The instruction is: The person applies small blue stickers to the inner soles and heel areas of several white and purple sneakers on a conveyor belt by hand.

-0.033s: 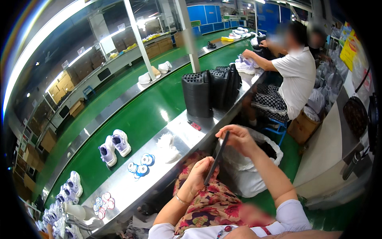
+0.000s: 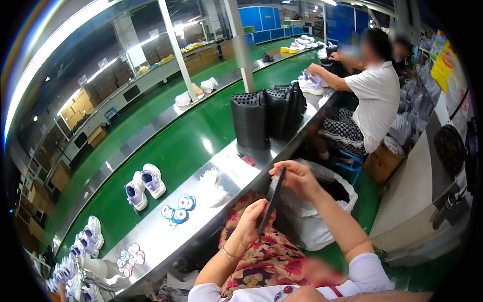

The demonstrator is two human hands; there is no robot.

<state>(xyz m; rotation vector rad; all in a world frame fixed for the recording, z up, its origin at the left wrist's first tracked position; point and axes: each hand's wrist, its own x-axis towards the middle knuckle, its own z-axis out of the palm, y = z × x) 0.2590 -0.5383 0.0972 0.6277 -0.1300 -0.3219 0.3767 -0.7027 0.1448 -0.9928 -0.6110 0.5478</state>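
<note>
While the thin dark insole (image 2: 271,201) stands nearly on end over the lap, just off the steel bench's near edge (image 2: 236,196), the right hand (image 2: 297,178) pinches its top and the left hand (image 2: 251,221) grips its lower end.

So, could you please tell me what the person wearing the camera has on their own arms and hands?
Both forearms are bare and neither hand is gloved. The left hand has a thin bracelet round the wrist. The right hand shows no ring or band that I can make out. White short sleeves cover the upper arms, clearest on the right arm. No watch shows.
</note>
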